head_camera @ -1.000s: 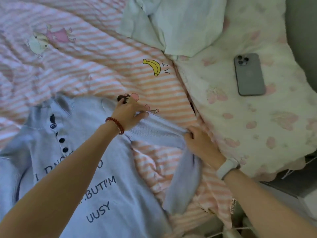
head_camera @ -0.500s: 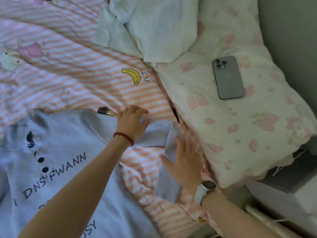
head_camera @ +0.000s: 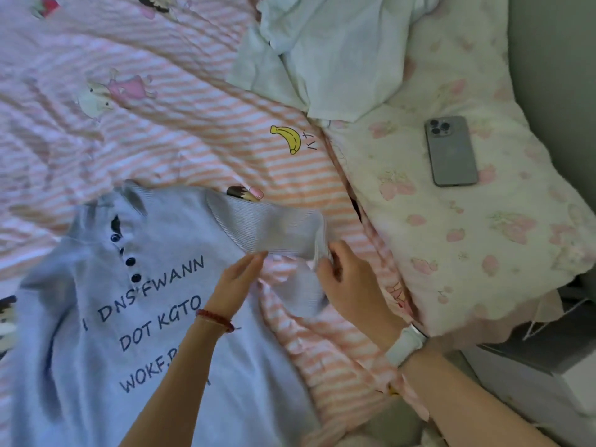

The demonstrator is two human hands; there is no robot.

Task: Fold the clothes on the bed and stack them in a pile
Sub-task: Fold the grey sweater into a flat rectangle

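A grey sweatshirt (head_camera: pixel 154 333) with dark buttons and printed letters lies front-up on the striped bedsheet (head_camera: pixel 161 146). Its sleeve (head_camera: pixel 271 227) stretches to the right and bends downward at the elbow. My right hand (head_camera: pixel 351 285) pinches the sleeve at that bend, with the lower sleeve hanging under my palm. My left hand (head_camera: pixel 237 282) has straight fingers, fingertips touching the sleeve's lower edge near the armpit. A pale green garment (head_camera: pixel 322 56) lies crumpled at the top of the bed.
A pillow (head_camera: pixel 483 227) with a pink fruit print lies on the right, and a grey phone (head_camera: pixel 451 151) rests face-down on it. Right of the pillow are a grey wall and the bed's edge, with a white box (head_camera: pixel 545 382) below.
My left hand has slid off the upper sleeve toward me. My right hand went from pressing flat on the sleeve to pinching it at the bend. The camera has shifted.
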